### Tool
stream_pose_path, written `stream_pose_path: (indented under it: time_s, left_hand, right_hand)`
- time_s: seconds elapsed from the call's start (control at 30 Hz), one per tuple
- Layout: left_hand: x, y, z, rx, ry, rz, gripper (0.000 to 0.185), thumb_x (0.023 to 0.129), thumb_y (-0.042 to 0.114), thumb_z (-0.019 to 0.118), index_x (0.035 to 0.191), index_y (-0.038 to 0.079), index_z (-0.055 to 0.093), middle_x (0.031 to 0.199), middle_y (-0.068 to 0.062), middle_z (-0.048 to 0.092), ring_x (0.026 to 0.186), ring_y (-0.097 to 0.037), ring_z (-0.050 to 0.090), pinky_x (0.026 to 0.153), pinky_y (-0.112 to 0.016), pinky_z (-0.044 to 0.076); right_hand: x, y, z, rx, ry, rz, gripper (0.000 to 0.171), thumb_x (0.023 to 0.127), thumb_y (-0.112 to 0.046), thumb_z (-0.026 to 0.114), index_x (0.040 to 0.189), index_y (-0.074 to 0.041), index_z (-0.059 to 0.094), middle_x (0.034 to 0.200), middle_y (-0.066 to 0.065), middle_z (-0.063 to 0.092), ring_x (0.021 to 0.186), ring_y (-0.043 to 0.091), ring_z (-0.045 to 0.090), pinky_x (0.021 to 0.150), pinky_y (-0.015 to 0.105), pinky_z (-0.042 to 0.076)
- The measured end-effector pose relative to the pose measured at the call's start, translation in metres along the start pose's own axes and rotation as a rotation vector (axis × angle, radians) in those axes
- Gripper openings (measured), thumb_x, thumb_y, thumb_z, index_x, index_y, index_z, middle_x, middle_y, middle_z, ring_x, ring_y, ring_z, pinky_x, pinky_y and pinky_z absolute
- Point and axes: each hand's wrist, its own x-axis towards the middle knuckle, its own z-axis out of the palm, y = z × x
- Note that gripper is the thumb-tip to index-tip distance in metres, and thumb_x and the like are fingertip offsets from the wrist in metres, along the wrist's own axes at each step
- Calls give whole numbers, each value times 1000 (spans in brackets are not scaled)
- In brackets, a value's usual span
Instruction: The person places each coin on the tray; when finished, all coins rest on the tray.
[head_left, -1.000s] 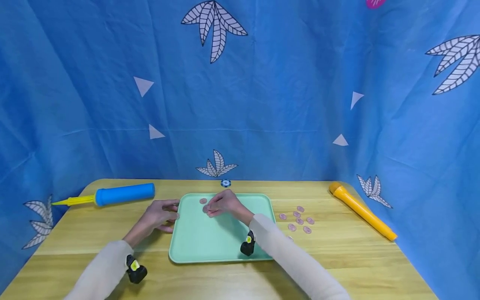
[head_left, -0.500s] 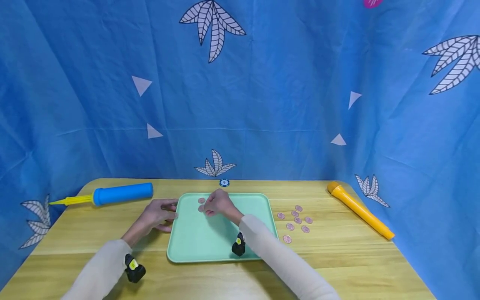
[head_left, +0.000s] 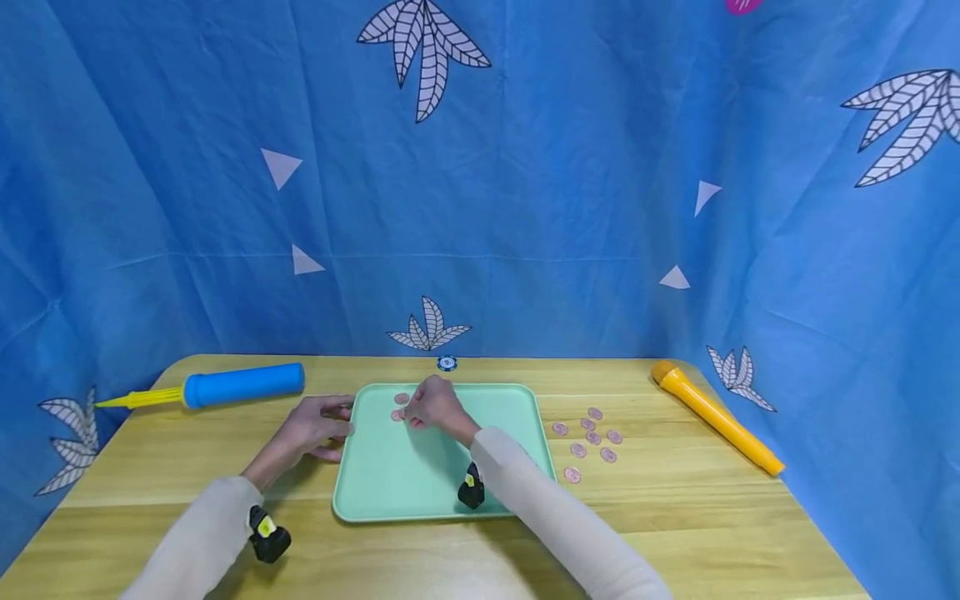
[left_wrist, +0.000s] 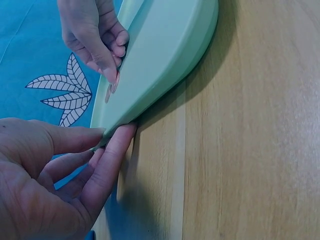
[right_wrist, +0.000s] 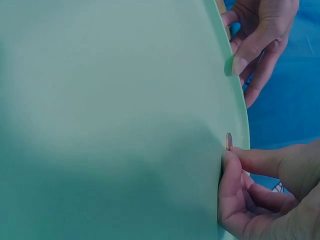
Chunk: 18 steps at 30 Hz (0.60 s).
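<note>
- The right hand (head_left: 438, 407) reaches over the green tray (head_left: 390, 487), its thumb and index finger together, pinching the near coin (head_left: 397, 415) by its right edge.
- That near coin lies low at the tray floor, mostly clear to the left of the fingertips; whether it rests fully flat is too small to tell.
- The far coin (head_left: 402, 398) lies in the tray just behind it, close to the back left corner and apart from the fingers.
- The left hand (head_left: 318, 429) grips the tray's left edge: thumb on the rim, fingers clamped against the outer side.
- To the right of the tray, 8 loose coins (head_left: 593, 438) lie scattered on the counter (head_left: 675, 533), well apart from the fingers of either hand.
- A blue and white chip (head_left: 447, 363) lies behind the tray, at the counter's back edge.
- A blue pump (head_left: 243, 385) with a yellow nozzle lies at the back left; an orange microphone (head_left: 717, 418) lies at the right.
</note>
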Motion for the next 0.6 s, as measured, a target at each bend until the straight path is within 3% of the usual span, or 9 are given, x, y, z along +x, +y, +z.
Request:
stream_pose_path:
  time_s: [0.23,0.37,0.47,0.6]
  left_hand:
    - [2,0,1,4,-5,2,63,98,-1,66,156,-5,43,135,-31,57,91,-27,71,63,-39,67]
    - [3,-1,1,6,-12,3,63,98,-1,66,155,-6,43,135,-31,56,91,-27,71,64,-39,67]
    - [3,-2,-1,8,-14,-1,62,98,-1,66,155,-6,43,134,-31,56,91,-27,71,64,-39,67]
    - [3,-1,-1,1,-24,-1,62,98,0,66,155,-6,42,135,-32,56,93,-28,71,64,-40,67]
  right_hand:
    - [-2,5,-11,53,-69,-18,26,89,0,77,65,4,68,72,16,76,57,16,68,59,23,57]
    - [-6,11,-26,160,-178,-6,11,94,-1,74,89,8,78,87,19,78,72,21,74,70,29,65]
    - [-11,15,-39,184,-250,-36,16,98,-4,71,106,9,76,98,22,78,86,29,77,79,33,67]
    - [-16,24,-58,149,-274,-105,22,102,-12,68,113,6,74,105,26,75,94,36,75,82,37,66]
